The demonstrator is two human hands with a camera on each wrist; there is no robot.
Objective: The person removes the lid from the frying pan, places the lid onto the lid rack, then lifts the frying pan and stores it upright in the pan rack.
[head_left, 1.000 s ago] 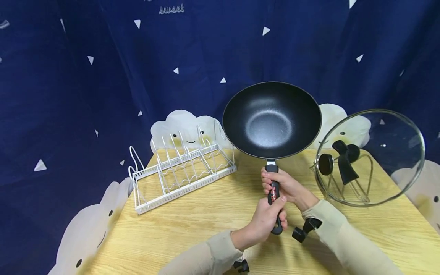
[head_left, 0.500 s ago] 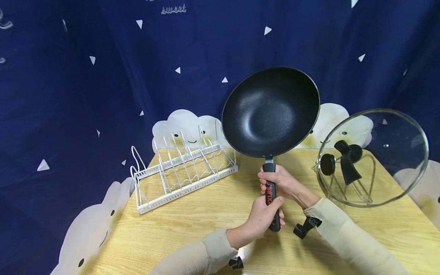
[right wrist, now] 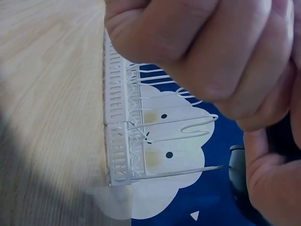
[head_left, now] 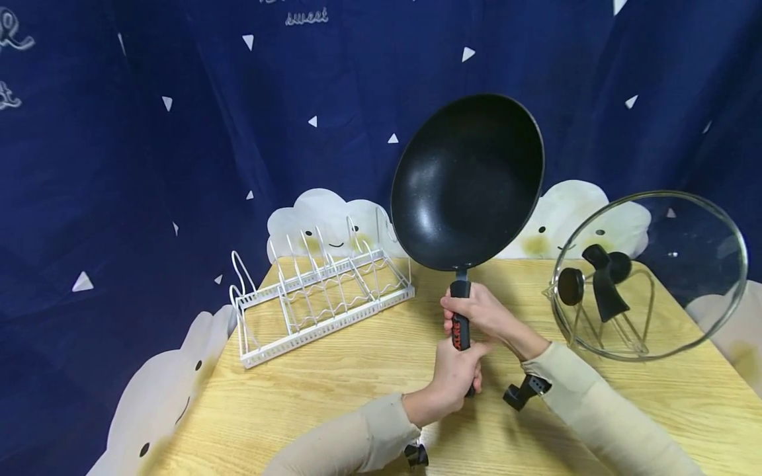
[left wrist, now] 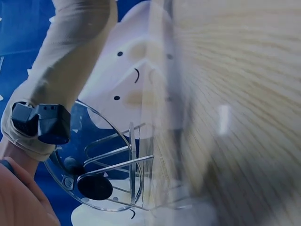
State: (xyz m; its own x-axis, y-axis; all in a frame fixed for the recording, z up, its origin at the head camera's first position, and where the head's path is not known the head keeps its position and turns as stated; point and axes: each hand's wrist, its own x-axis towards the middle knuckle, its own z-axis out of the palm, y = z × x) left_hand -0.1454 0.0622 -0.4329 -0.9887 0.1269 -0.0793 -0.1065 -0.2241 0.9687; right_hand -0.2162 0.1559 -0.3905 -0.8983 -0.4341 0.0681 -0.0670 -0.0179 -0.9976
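A black wok [head_left: 470, 182] is held up above the table, tilted so that its inside faces the head camera. My right hand [head_left: 485, 314] grips the upper part of its black handle [head_left: 460, 330], close to the pan. Just below, my left hand [head_left: 452, 373] wraps around the handle's lower end. In the right wrist view, curled fingers [right wrist: 202, 52] fill the top, and a dark piece of the wok shows beside them. Only part of my left hand [left wrist: 23, 197] appears in the left wrist view.
A white wire rack [head_left: 321, 311] with upright dividers stands on the wooden table [head_left: 333, 410], left of the wok. To the right, a glass lid [head_left: 649, 357] with a black knob leans upright in a metal wire stand [head_left: 645, 311]. A blue curtain [head_left: 178, 198] hangs behind.
The wok has risen and tipped further upright, turning slightly so its rim leans right. Both hands keep their grip and have shifted a little left with the handle. Rack and lid stay in place.
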